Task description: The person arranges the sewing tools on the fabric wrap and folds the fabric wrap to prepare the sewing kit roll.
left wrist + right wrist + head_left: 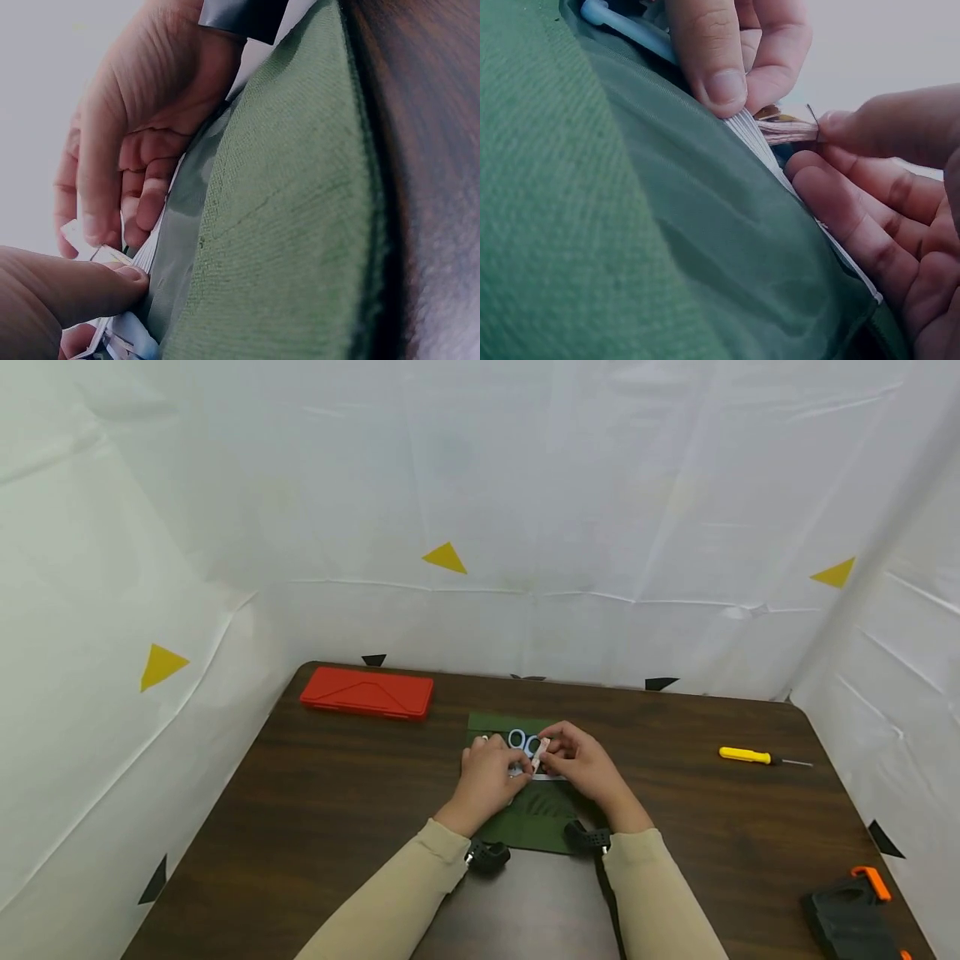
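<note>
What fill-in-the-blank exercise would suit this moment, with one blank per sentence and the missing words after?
1. The right hand pinches a pale packet over a ____ pouch.
2. On the table, the red case lies near the far ____ corner.
3. The screwdriver handle is ____.
4. The scissors' ring handles are pale ____.

Missing words: green; left; yellow; blue.

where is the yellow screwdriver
In the head view, the yellow screwdriver lies at right on the table, beyond the black-orange object and right of the green pouch.

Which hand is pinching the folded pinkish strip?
The right hand: it pinches the folded strip, while the left hand holds the white elastic of the green pouch.
</note>
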`<state>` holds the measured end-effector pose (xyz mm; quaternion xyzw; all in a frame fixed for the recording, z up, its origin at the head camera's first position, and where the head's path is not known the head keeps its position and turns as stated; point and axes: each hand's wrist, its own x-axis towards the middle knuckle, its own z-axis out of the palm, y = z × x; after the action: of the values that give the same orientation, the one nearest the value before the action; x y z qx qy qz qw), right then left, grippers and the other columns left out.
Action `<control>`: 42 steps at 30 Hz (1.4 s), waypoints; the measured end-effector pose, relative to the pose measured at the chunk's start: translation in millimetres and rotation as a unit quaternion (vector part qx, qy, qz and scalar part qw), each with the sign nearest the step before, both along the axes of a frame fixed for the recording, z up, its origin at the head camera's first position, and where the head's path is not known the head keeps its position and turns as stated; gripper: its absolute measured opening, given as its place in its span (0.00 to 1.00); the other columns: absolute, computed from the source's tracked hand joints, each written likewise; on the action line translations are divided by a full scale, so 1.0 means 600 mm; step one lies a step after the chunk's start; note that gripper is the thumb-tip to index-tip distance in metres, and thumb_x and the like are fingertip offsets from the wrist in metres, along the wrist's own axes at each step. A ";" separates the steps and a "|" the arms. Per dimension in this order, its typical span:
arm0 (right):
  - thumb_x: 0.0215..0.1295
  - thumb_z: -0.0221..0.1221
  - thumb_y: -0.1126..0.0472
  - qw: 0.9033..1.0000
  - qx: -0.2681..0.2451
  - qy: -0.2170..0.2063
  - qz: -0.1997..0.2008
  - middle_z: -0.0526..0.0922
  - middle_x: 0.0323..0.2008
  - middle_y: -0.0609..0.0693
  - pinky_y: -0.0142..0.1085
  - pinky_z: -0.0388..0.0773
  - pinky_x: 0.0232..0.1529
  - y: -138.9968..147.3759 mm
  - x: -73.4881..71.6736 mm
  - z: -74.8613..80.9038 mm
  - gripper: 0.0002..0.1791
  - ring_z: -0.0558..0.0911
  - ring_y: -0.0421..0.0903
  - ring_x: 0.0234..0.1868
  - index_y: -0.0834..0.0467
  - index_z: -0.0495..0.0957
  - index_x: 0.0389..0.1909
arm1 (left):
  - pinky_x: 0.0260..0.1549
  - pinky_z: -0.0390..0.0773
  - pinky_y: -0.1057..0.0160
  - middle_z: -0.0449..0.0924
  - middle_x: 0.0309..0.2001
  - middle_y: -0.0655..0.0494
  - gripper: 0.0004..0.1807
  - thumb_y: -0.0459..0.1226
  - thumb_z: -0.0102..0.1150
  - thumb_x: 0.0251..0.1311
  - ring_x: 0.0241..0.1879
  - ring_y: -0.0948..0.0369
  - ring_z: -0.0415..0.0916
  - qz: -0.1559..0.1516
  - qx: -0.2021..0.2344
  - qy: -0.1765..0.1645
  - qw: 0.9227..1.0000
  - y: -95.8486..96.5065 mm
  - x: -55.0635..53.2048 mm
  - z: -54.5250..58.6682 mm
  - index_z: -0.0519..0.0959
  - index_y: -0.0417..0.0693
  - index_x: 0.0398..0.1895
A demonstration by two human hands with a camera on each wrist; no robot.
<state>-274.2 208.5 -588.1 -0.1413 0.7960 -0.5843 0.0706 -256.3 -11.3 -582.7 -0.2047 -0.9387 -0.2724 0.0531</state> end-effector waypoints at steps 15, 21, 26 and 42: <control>0.81 0.63 0.62 0.999 0.045 -0.001 -0.007 0.85 0.38 0.58 0.36 0.88 0.43 -0.001 0.003 0.000 0.16 0.88 0.49 0.37 0.59 0.78 0.64 | 0.38 0.55 0.58 0.69 0.35 0.62 0.06 0.50 0.74 0.68 0.36 0.60 0.59 0.005 -0.007 -0.006 1.000 0.002 0.001 -0.002 0.86 0.69 0.34; 0.81 0.62 0.62 0.999 0.045 0.004 0.002 0.84 0.38 0.59 0.36 0.88 0.43 -0.001 0.004 0.000 0.15 0.86 0.48 0.37 0.60 0.79 0.64 | 0.38 0.55 0.59 0.68 0.35 0.62 0.05 0.49 0.75 0.67 0.37 0.59 0.58 0.011 -0.012 0.000 1.000 0.003 0.002 0.000 0.86 0.68 0.34; 0.81 0.63 0.61 0.998 0.059 0.018 0.005 0.84 0.38 0.57 0.35 0.86 0.41 -0.005 0.004 0.000 0.14 0.85 0.48 0.36 0.58 0.81 0.62 | 0.38 0.56 0.58 0.69 0.35 0.61 0.05 0.49 0.74 0.69 0.37 0.59 0.59 0.011 -0.008 -0.005 1.000 0.003 0.003 0.004 0.87 0.67 0.34; 0.81 0.64 0.58 0.998 0.053 0.028 0.027 0.87 0.42 0.57 0.34 0.84 0.41 -0.004 0.004 0.000 0.09 0.84 0.47 0.38 0.57 0.83 0.54 | 0.40 0.56 0.58 0.70 0.36 0.60 0.04 0.47 0.74 0.69 0.38 0.59 0.58 0.012 0.008 -0.006 1.000 0.005 0.007 0.011 0.88 0.65 0.35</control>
<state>-271.6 206.2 -587.9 -0.1753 0.8232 -0.5352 0.0717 -252.3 -8.2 -575.8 -0.1915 -0.9392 -0.2800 0.0526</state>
